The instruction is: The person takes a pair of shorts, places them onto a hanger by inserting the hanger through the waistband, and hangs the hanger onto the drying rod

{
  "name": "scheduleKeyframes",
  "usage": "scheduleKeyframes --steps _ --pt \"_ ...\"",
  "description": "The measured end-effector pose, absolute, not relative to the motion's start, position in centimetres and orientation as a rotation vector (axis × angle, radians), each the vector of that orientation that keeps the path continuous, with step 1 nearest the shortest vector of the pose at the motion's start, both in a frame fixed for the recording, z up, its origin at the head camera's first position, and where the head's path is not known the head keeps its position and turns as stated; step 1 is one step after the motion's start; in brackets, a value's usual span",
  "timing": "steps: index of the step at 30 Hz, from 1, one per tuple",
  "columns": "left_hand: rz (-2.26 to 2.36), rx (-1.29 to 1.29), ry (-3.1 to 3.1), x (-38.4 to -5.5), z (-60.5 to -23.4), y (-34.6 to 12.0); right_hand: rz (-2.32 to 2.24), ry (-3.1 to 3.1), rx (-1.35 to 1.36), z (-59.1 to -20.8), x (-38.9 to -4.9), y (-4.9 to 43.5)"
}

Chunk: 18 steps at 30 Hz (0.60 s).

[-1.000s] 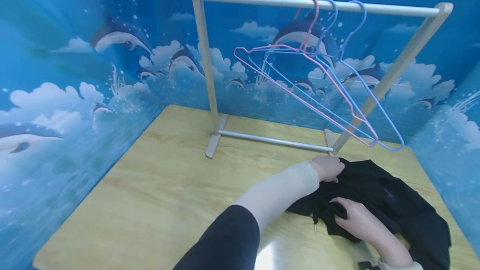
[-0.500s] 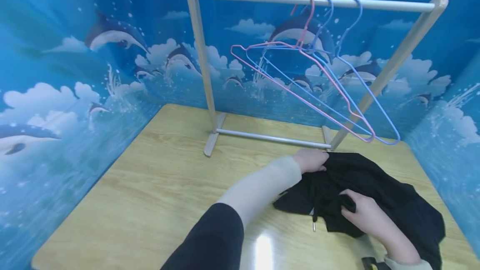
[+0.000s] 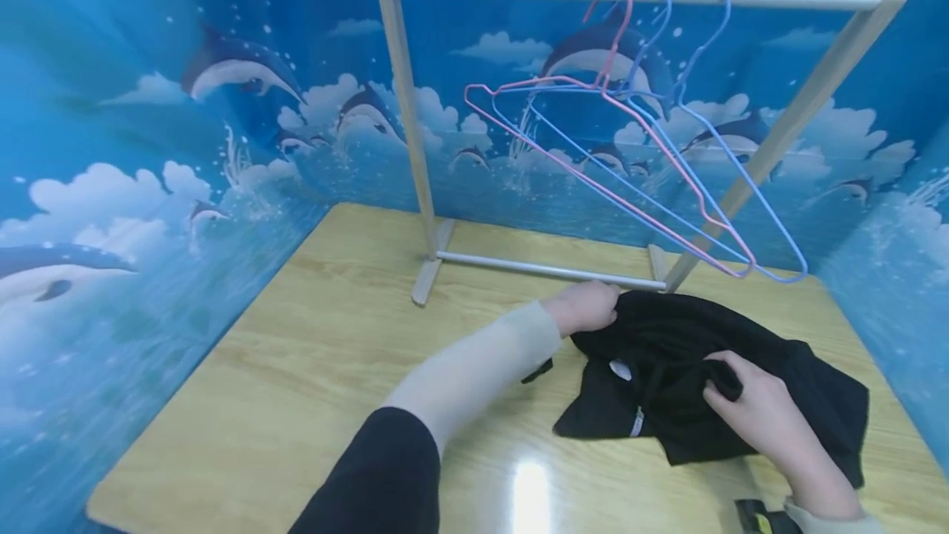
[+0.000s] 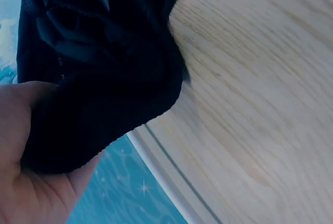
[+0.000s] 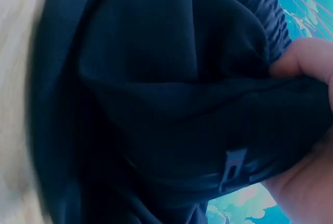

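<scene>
A pair of black drawstring pants [image 3: 667, 336] lies bunched on the right side of the wooden table. A gathered elastic waistband [image 5: 250, 5] shows in the right wrist view. My left hand [image 3: 589, 305] grips its far left end, and in the left wrist view the black cloth [image 4: 104, 94] folds over the palm. My right hand [image 3: 752, 402] pinches a raised fold nearer to me, thumb on one side and fingers on the other. Between the hands show a white label [image 3: 621, 369] and a light drawstring tip [image 3: 638, 421].
Behind the pants stands a rack [image 3: 400, 105] with a metal top bar. One pink hanger [image 3: 615, 48] and two blue hangers [image 3: 712, 130] hang on its right half. The wooden table [image 3: 296, 402] reaches to blue dolphin-print walls [image 3: 245, 81].
My left hand has moved left along the back, drawing the cloth out with it. My right hand has shifted slightly right, still pinching its fold. The white label has come into view.
</scene>
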<state>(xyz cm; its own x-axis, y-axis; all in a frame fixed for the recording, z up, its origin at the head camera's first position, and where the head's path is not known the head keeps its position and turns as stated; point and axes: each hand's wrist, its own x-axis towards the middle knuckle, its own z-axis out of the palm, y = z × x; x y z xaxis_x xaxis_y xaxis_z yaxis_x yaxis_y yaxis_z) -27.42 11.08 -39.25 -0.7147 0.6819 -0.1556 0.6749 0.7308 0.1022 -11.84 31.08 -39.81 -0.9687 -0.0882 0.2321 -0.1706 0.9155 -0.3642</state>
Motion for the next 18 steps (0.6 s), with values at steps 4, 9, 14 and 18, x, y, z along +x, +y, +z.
scheduleKeyframes --steps 4,9,14,18 --pt "0.157 0.991 2.733 -27.6 -39.0 9.2 0.583 -2.789 0.200 -39.8 -12.1 31.0" --pt "0.276 0.864 2.712 -27.7 -38.7 7.0 0.606 -2.692 0.191 -39.9 -12.4 31.0" --pt "0.359 0.752 2.690 -27.2 -39.2 4.5 0.607 -2.632 0.229 -39.7 -13.4 30.6" --pt "0.396 0.687 2.698 -26.8 -39.3 2.7 0.615 -2.619 0.281 -39.4 -14.2 30.2"
